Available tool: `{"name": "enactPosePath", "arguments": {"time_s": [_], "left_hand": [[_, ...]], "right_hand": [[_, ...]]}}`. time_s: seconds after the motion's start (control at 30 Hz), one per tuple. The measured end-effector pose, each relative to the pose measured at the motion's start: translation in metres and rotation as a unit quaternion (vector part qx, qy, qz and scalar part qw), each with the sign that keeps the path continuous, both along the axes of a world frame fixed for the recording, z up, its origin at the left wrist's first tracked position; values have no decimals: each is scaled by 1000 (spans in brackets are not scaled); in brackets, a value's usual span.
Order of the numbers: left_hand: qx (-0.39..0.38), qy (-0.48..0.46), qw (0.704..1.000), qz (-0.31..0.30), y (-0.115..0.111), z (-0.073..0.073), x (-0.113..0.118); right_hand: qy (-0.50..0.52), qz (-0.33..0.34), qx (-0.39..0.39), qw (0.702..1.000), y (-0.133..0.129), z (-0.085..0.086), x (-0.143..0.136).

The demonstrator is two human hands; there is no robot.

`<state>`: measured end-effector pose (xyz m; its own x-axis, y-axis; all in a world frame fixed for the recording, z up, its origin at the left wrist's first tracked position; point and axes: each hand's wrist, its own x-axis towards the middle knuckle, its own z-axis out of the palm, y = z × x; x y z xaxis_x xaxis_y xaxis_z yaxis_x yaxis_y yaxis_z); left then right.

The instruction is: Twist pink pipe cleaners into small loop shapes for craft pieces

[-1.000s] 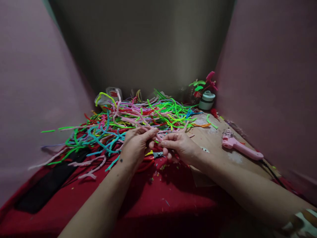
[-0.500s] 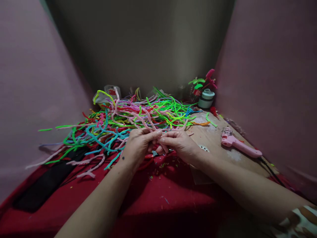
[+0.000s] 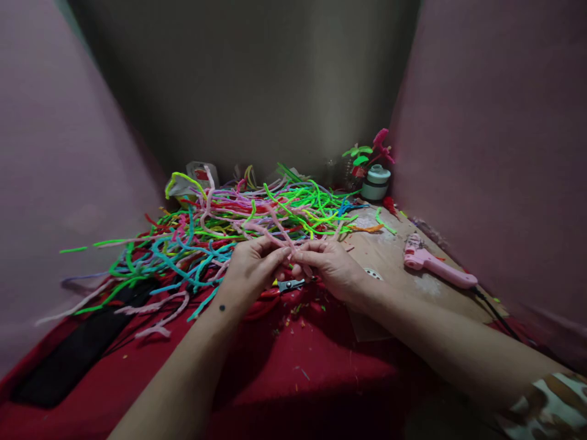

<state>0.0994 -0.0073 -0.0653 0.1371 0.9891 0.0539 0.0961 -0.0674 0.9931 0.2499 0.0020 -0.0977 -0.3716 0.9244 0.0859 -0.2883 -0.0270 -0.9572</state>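
Observation:
Pale pink pipe cleaners (image 3: 280,227) rise out of my pinched fingertips, their ends pointing up and away from me. My left hand (image 3: 255,266) grips them between thumb and forefinger. Close beside it, my right hand (image 3: 323,263) pinches the same pink stems, the fingertips of both hands almost meeting. Just beneath the hands lies a cutting tool with metal jaws (image 3: 291,285) and red handles, partly covered by the fingers. Behind the hands spreads a tangled heap of pipe cleaners (image 3: 220,214) in green, blue, pink, red and yellow.
A pink glue gun (image 3: 438,269) with a black cord rests on the brown board (image 3: 398,244) at right. At the back stand a lidded jar (image 3: 376,182) and a pink-and-green pipe-cleaner flower (image 3: 380,143). A black strip (image 3: 59,360) lies on the red cloth (image 3: 293,360) at left.
My hands have drawn slightly apart at the fingertips, and more of the cutting tool's jaws shows below them. The whole view has shifted a little.

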Motion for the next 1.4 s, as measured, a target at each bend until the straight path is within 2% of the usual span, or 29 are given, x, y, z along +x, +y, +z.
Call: {"name": "enactPosePath", "arguments": {"time_s": [0.1,0.2,0.33,0.43,0.5,0.7,0.77,0.87,1.0,1.07,1.1,1.17,1.2,1.23,1.27,1.33,1.37,1.4], "left_hand": [[96,50,993,43,0,1,2],[201,107,974,18,1,-3,-1],[352,228,908,-2,4,-10,-7],[420,305,854,-19,6,-13,-10],[441,335,832,-20,7,-13,-12],[463,375,803,-26,8,-12,-16],[500,396,770,-23,7,-10,-15],[553,442,706,-14,1,-2,-13],[569,531,628,-3,-9,11,-9],[561,565,605,-10,-13,16,-7],[551,577,603,-15,-14,18,-6],[510,587,628,-18,-15,21,-4],[475,580,662,-14,-14,22,-3],[428,558,711,-12,-13,22,-3],[366,519,773,-17,-11,22,-2],[199,372,906,-41,-6,21,-3],[105,272,955,-59,-4,19,-3],[15,167,983,-79,-2,18,-3]], "right_hand": [[2,4,-1,1000,1,0,0],[0,14,-3,1000,2,1,1],[7,29,-27,999,4,2,2],[16,52,-14,998,7,-2,4],[19,68,3,998,8,-5,5],[42,101,-14,994,11,-4,8],[32,98,-16,995,11,-2,9],[5,79,-11,997,9,2,10],[-48,54,-1,997,5,12,11],[-70,45,13,996,4,17,12],[-81,42,20,996,3,19,12],[-111,34,47,992,1,21,12],[-134,21,79,988,0,21,12],[-163,0,128,978,-2,20,12],[-198,-34,193,960,-4,18,11],[-262,-117,353,891,-7,15,11],[-282,-156,431,843,-9,13,11],[-297,-188,498,793,-11,12,11]]}}
